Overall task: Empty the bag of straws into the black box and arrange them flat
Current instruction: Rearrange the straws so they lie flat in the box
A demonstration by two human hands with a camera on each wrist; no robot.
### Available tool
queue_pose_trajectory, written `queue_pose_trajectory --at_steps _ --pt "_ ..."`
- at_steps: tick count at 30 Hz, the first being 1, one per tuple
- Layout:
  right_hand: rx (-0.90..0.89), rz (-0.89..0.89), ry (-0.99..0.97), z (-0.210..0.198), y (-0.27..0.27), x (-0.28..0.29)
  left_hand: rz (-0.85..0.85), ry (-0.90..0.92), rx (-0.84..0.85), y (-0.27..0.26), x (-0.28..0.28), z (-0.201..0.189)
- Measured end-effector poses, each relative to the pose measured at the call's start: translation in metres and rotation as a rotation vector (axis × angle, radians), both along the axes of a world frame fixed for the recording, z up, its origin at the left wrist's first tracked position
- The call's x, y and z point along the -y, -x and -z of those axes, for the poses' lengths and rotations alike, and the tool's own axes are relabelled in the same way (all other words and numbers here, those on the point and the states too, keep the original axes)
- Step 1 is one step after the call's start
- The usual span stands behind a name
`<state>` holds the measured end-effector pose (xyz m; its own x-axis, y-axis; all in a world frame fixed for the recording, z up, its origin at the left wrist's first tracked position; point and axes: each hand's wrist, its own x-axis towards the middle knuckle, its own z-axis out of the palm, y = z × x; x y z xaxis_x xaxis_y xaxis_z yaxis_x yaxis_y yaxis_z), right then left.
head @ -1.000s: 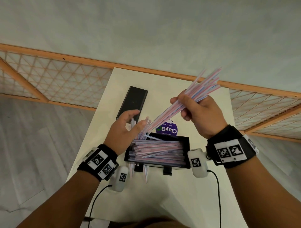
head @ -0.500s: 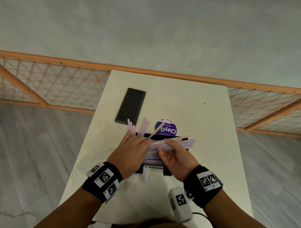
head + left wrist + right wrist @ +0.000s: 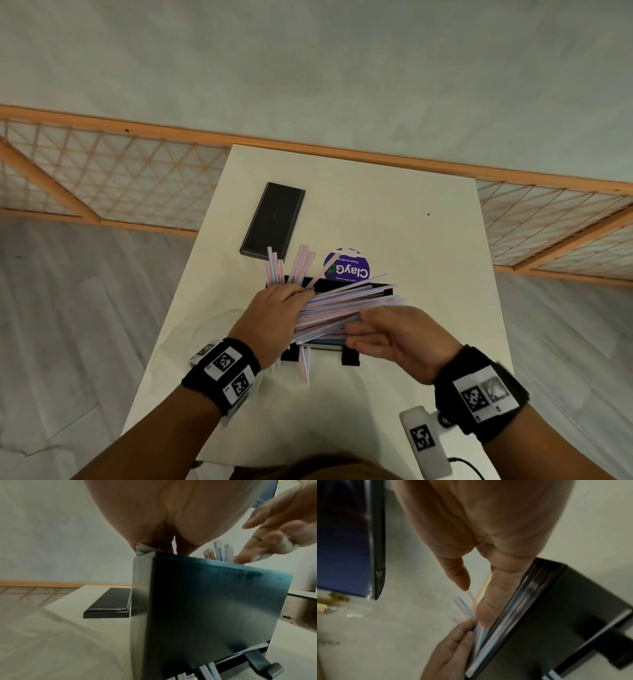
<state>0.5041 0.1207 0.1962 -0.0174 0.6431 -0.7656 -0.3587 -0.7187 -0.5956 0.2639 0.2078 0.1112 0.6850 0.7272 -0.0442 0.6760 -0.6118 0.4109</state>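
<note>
The black box (image 3: 383, 291) stands mid-table, heaped with pink, blue and white straws (image 3: 342, 305) that lie roughly left to right and overhang its right rim. My left hand (image 3: 291, 301) grips the left end of the pile; the right wrist view shows its thumb and fingers (image 3: 453, 646) pinching the straw ends (image 3: 481, 635). My right hand (image 3: 363, 334) lies over the near side of the pile with straight fingers, holding nothing. Several straws (image 3: 291, 263) stick up at the box's far left corner. A few more (image 3: 305, 363) poke out under its front.
The black lid (image 3: 274, 221) lies at the far left of the white table (image 3: 411, 212). A purple round ClayG label (image 3: 347, 269) lies just behind the box. An orange-framed lattice screen runs behind the table. A white marked device (image 3: 424, 442) hangs by my right wrist.
My right hand lowered a raised bundle of straws into the box, let it go and now lies flat over the pile. My left hand closed on the pile's left end.
</note>
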Motion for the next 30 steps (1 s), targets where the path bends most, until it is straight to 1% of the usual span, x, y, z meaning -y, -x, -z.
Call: queue_pose_trajectory --at_steps 4,6,7,9,10,11,12,15,17,22,24,27,30 --pt "0.251 -0.174 -0.059 -0.003 0.003 0.001 -0.07 0.063 0.123 -0.002 0.004 -0.007" --pt "0.429 -0.248 -0.154 -0.004 0.003 0.002 -0.07 0.062 0.139 -0.001 0.008 -0.011" --pt "0.584 -0.292 -0.228 -0.002 0.002 0.002 -0.046 0.058 0.117 0.0 0.009 -0.012" --pt "0.977 -0.371 -0.41 -0.001 -0.002 0.001 0.009 0.034 0.053 0.002 0.013 -0.011" --pt "1.132 -0.408 -0.506 0.0 -0.005 -0.001 0.027 0.023 0.039 0.003 0.014 -0.01" --pt "1.234 -0.471 -0.575 0.003 -0.009 -0.003 0.033 0.013 0.044 0.003 0.014 -0.008" --pt "1.278 -0.554 -0.606 0.007 -0.014 -0.006 0.033 0.003 0.058 0.004 0.014 -0.006" --pt "1.311 -0.825 -0.558 0.02 -0.021 -0.011 0.039 -0.041 0.068 0.008 0.01 -0.002" --pt "1.346 -0.935 -0.519 0.029 -0.018 -0.011 0.05 -0.054 0.066 0.011 0.008 -0.002" --pt "1.471 -1.121 -0.466 0.042 0.006 -0.019 -0.005 0.065 0.124 0.009 0.007 -0.003" --pt "1.463 -1.183 -0.492 0.042 0.015 -0.024 -0.029 0.103 0.138 0.005 0.008 -0.005" --pt "1.423 -1.225 -0.541 0.038 0.024 -0.032 -0.044 0.136 0.149 -0.002 0.009 -0.008" --pt "1.456 -1.202 -0.614 0.033 0.023 -0.042 -0.077 0.122 0.175 -0.005 0.009 -0.009"
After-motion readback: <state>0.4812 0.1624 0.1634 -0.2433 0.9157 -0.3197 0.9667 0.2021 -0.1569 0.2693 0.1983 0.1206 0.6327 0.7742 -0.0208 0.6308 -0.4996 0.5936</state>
